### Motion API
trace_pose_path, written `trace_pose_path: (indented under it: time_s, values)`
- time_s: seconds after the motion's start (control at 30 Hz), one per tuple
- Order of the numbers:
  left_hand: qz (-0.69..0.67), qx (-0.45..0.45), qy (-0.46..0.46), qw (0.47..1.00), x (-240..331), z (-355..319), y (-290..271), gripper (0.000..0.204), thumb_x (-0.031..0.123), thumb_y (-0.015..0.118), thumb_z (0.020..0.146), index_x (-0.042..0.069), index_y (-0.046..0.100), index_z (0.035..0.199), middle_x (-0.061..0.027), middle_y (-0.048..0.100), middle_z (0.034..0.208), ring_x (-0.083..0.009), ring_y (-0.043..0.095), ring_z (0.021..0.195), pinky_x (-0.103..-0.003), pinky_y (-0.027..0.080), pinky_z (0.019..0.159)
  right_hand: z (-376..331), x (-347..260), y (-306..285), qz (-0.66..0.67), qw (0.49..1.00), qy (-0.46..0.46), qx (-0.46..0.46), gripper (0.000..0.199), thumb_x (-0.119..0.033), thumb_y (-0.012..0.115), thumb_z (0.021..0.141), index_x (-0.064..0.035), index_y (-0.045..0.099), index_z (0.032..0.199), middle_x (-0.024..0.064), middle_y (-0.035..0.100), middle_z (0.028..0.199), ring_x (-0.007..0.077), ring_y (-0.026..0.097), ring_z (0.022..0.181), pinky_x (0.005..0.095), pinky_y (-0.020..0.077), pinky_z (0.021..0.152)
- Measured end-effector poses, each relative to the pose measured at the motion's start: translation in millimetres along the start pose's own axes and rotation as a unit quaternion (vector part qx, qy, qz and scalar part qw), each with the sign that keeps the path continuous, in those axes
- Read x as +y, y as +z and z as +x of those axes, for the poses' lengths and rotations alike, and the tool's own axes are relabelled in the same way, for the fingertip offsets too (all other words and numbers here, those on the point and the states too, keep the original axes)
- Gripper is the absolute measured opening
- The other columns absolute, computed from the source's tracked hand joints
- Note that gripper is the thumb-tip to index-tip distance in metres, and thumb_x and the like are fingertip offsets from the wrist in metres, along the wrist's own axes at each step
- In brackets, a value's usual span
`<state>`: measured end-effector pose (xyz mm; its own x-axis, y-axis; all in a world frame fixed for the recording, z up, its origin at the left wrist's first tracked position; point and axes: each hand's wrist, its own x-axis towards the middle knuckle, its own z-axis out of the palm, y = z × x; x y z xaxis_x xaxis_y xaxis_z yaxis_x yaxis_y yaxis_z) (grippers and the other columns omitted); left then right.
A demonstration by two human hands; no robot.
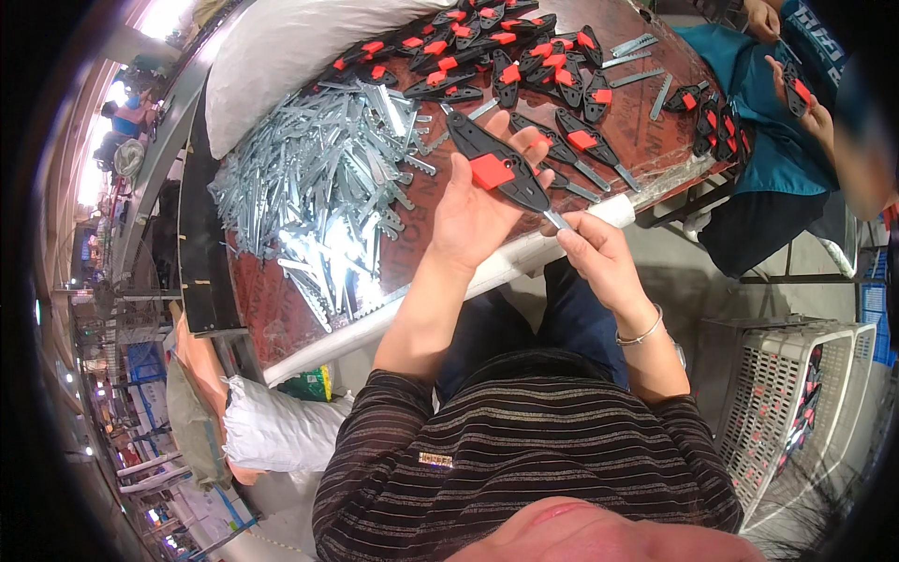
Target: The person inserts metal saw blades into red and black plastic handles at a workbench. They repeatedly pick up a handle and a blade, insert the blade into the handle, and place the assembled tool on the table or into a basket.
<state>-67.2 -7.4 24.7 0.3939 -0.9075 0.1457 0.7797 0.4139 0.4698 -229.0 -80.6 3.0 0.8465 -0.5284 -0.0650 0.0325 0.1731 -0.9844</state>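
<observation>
My left hand (473, 220) is palm up under a long black plastic piece with a red block (523, 190), cradling it between thumb and fingers. A flat metal strip (556, 219) sticks out of the piece's lower right end. My right hand (604, 258) pinches this strip between thumb and fingers. Just beyond my hands, two similar black pieces with metal strips (585, 140) lie on the table. A big heap of loose notched metal strips (323, 178) spreads to the left of my left hand.
Many black-and-red pieces (506, 75) are piled at the table's far side, below a white sack (290, 66). Loose strips (660, 96) lie further right. A co-worker in teal (740, 103) handles a similar piece at right. A plastic crate (768, 403) stands at lower right.
</observation>
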Motion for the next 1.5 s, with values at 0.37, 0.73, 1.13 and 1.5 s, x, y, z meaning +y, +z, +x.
trace_pose_path:
  time_s: [0.37,0.73,1.13,1.5]
  values:
    - [0.176,-0.036,0.081,0.980,-10,-11,-10,0.054,0.041,0.059,0.088,0.000,0.046,0.121,-0.0138,0.059,0.109,-0.0283,0.060,0.103,-0.043,0.051,0.090,1,-23,25,-0.156,0.982,-0.091,0.048,0.028,-0.018,0.061,0.086,0.0011,0.051,0.104,0.0083,0.049,0.068,0.0132,0.045,0.059,0.0282,0.0382,0.056]
    - [0.354,0.129,0.140,0.915,24,-20,-48,0.057,0.026,0.062,0.089,0.003,0.037,0.134,-0.0133,0.044,0.134,-0.0239,0.045,0.122,-0.038,0.043,0.097,43,-3,-8,-0.455,0.858,-0.159,0.180,0.032,-0.025,0.067,0.080,-0.0067,0.060,0.106,0.0110,0.063,0.079,0.0283,0.061,0.072,0.0365,0.0478,0.061]
    - [0.870,0.332,0.038,0.361,129,-21,-108,0.038,0.026,0.069,0.077,0.008,0.063,0.111,-0.0078,0.068,0.081,-0.0223,0.064,0.073,-0.034,0.048,0.070,53,31,-1,-0.546,0.779,-0.271,0.149,0.036,-0.011,0.069,0.072,-0.0086,0.059,0.106,0.0076,0.054,0.106,0.0288,0.049,0.102,0.0410,0.0361,0.089]
    - [0.675,0.289,0.321,0.598,112,-66,-50,0.017,0.006,0.059,0.086,0.004,0.061,0.102,-0.0008,0.059,0.075,-0.0088,0.054,0.066,-0.022,0.043,0.060,35,32,4,-0.416,0.860,-0.282,0.092,0.029,-0.011,0.067,0.076,-0.0072,0.061,0.105,0.0102,0.057,0.105,0.0297,0.052,0.099,0.0385,0.0412,0.084]
